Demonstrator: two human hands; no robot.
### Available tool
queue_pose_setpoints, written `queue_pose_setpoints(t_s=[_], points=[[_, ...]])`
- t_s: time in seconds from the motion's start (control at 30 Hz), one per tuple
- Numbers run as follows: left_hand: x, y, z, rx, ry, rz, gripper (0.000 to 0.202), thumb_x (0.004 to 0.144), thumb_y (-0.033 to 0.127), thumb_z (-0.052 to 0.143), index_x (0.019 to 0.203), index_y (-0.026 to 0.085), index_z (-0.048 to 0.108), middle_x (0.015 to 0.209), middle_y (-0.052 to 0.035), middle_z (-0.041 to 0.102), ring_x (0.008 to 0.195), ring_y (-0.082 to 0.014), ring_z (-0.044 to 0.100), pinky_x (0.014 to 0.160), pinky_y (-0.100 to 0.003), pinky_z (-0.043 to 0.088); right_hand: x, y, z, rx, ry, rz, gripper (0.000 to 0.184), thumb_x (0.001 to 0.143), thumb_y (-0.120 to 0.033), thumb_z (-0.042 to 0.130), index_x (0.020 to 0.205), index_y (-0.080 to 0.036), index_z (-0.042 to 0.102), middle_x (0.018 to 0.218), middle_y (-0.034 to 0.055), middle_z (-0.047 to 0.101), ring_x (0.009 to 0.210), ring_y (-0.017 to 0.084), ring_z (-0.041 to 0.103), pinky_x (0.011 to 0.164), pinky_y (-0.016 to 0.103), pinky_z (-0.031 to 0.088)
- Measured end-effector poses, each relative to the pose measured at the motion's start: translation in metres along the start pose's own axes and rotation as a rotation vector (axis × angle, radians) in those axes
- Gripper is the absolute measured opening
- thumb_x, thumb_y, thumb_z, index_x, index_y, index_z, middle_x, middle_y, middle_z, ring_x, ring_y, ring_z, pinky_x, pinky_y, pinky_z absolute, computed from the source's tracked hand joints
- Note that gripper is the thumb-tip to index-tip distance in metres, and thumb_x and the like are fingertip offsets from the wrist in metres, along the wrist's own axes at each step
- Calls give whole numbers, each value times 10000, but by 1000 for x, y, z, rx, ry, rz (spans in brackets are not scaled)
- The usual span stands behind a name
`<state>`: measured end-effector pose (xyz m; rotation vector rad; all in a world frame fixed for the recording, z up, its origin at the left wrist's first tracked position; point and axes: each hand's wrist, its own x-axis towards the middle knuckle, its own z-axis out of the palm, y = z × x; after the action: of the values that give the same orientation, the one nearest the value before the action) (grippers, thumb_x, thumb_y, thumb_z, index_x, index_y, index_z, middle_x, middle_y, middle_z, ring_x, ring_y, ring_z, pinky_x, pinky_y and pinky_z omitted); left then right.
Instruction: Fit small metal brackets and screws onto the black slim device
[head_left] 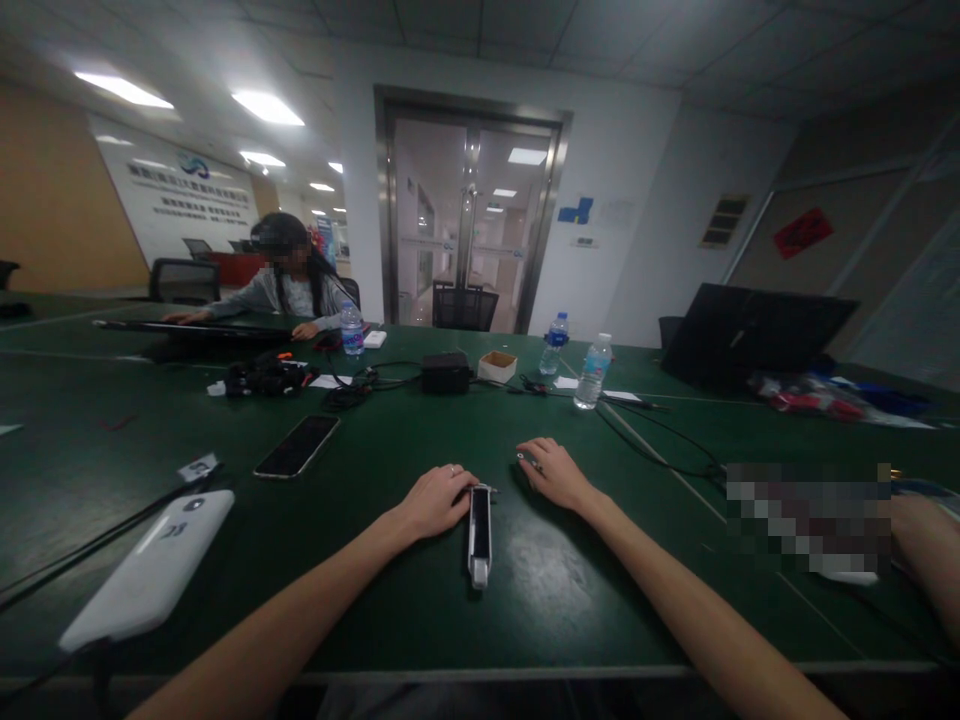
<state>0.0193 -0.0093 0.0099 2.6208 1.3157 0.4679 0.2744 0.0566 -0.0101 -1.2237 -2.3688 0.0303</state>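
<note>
A slim silver-and-black tool [480, 530] with a thin crosspiece at its far end lies on the green table, pointing toward me. I cannot make out its exact kind. My left hand [439, 500] rests to its left, fingers closed against its far end. To the right and slightly farther off, my right hand [555, 472] is apart from the tool, its fingers curled together. A tiny pale spot shows at those fingertips, too small to name. Off to the left lie a dark-screened phone [298, 446] and a white device [154, 568] with a cable.
Two water bottles [593, 372], a small open box [497, 366] and a black box [445, 373] with cables stand farther back. A black monitor [754, 335] is at right. A person [289, 275] sits across at left; another person's arm [930, 550] reaches in at right.
</note>
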Motion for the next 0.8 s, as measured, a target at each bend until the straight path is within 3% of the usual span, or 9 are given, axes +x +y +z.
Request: queue_pose_setpoints(t_s=[0.17, 0.37, 0.47, 0.53, 0.63, 0.73, 0.8], points=[[0, -4, 2, 1, 3, 10, 247, 922, 237, 457, 1120, 193, 598, 1054, -60, 623, 976, -191, 576, 857, -310, 460, -2, 18, 5, -86, -92, 114, 372, 908, -401, 476, 1202, -201, 585, 1173, 121, 564, 1059, 240, 496, 895, 391, 401], [0, -1, 3, 3, -11, 6, 267, 929, 264, 433, 1136, 204, 590, 1063, -63, 623, 983, -199, 574, 853, -320, 452, -2, 15, 10, -89, -84, 127, 316, 897, -364, 483, 1133, -197, 610, 1137, 107, 569, 1050, 241, 486, 888, 382, 391], [1, -7, -6, 44, -54, 17, 335, 907, 333, 471, 1216, 225, 544, 1171, -70, 594, 1054, -216, 555, 894, -347, 427, -3, 16, 12, -80, -88, 127, 311, 903, -371, 471, 1127, -206, 612, 1131, 106, 565, 1054, 243, 484, 885, 383, 391], [0, -21, -18, 107, -49, 1, 457, 869, 409, 521, 1288, 228, 490, 1272, -83, 542, 1145, -245, 510, 953, -388, 384, -3, 18, 13, -70, -94, 132, 317, 906, -375, 463, 1129, -204, 612, 1133, 108, 563, 1055, 246, 483, 885, 385, 391], [-8, -60, -43, 233, 105, -194, 520, 858, 457, 504, 1311, 203, 471, 1300, -115, 518, 1183, -288, 472, 983, -436, 344, -4, 20, 15, -61, -102, 133, 323, 907, -367, 457, 1137, -200, 610, 1137, 113, 563, 1053, 247, 488, 888, 385, 390], [-28, -107, -65, 382, 253, -550, 477, 868, 417, 459, 1271, 165, 506, 1303, -160, 496, 1191, -335, 444, 973, -472, 334, -5, 19, 14, -62, -107, 136, 324, 904, -364, 456, 1134, -199, 613, 1143, 119, 561, 1054, 250, 488, 888, 386, 391], [-43, -134, -73, 437, 272, -755, 487, 852, 422, 464, 1251, 150, 523, 1323, -186, 468, 1208, -376, 411, 952, -497, 344, -4, 17, 13, -70, -109, 143, 325, 898, -364, 464, 1128, -192, 617, 1144, 122, 560, 1058, 256, 486, 886, 387, 394]])
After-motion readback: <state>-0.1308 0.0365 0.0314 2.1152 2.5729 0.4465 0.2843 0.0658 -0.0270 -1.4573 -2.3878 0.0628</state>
